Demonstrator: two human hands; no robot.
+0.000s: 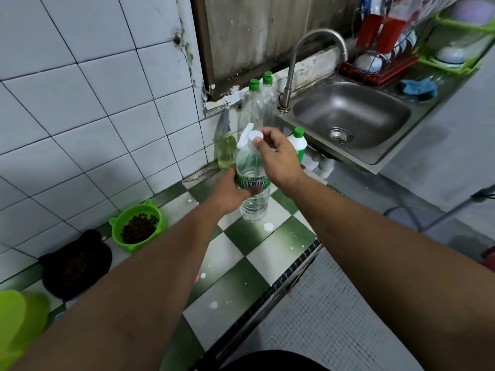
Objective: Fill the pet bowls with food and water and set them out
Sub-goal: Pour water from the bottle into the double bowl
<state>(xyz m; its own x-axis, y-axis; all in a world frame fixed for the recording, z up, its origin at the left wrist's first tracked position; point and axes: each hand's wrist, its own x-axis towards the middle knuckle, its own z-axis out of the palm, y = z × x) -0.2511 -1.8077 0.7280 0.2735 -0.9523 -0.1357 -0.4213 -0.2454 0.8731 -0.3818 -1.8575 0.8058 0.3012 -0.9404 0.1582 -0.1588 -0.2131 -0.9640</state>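
1. food: looks done. the green bowl (115,229) holds dark kibble (139,227). the black bowl (103,250) just beside it also seems to have kibble, harder to read against the dark inside. both sit on the checkered counter (241,263) against the tiled wall.
2. water: in progress, my read. the water bottle (253,199) stands upright near the counter's far end, between the bowls and the sink (396,149). it is partly filled with clear liquid.
3. left hand (230,192): fingers wrapped round the bottle at the label band, steadying it.
4. right hand (278,159): thumb and fingertips pinch the white cap (255,135) at the neck, other fingers loosely curled. can't tell whether the cap is threaded on or already loose.
5. no bowl with water visible. a blurred green object (16,317) sits at the bottom-left edge, near the black bowl. it could be a third bowl; contents not readable.
6. left to do, judging from this: get the cap off, pour water into an empty bowl, then set the bowls out. none look placed at a feeding spot yet.
7. estimate: roughly half done, food in, water pending.
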